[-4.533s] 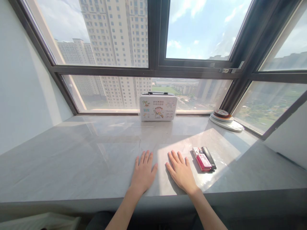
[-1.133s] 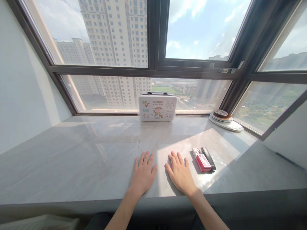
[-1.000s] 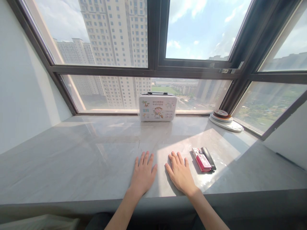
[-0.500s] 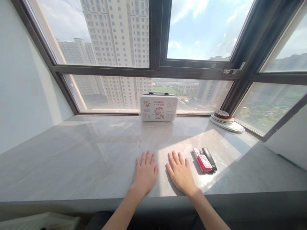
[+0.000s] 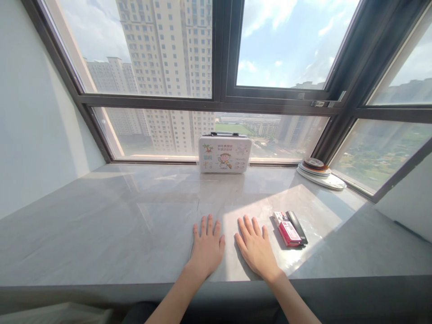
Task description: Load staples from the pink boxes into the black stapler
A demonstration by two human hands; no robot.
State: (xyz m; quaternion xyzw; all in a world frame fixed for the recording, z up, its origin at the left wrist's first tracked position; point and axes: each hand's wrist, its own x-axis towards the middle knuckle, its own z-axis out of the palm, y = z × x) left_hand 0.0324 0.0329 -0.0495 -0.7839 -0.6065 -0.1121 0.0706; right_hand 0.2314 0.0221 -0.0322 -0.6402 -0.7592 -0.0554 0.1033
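Note:
Palm down, my left hand point(image 5: 207, 248) lies on the grey marbled sill point(image 5: 111, 229) with its fingers spread and nothing held. My right hand point(image 5: 255, 246) rests flat beside it, fingers apart, partly in sunlight. Just right of that hand is a small red and white box point(image 5: 288, 230). A black stapler point(image 5: 297, 227) lies against the box's right side. Farther back, a white case point(image 5: 225, 155) with cartoon prints and a dark handle stands upright by the window.
Stacked plates or dishes point(image 5: 317, 173) sit in the back right corner near the window frame point(image 5: 216, 105). A white wall point(image 5: 40, 126) bounds the sill on the left. The sill's front edge runs just below my wrists.
Both hands stay flat in the same places on the sill. The whole view has shifted very slightly, so everything appears a little lower and to the right.

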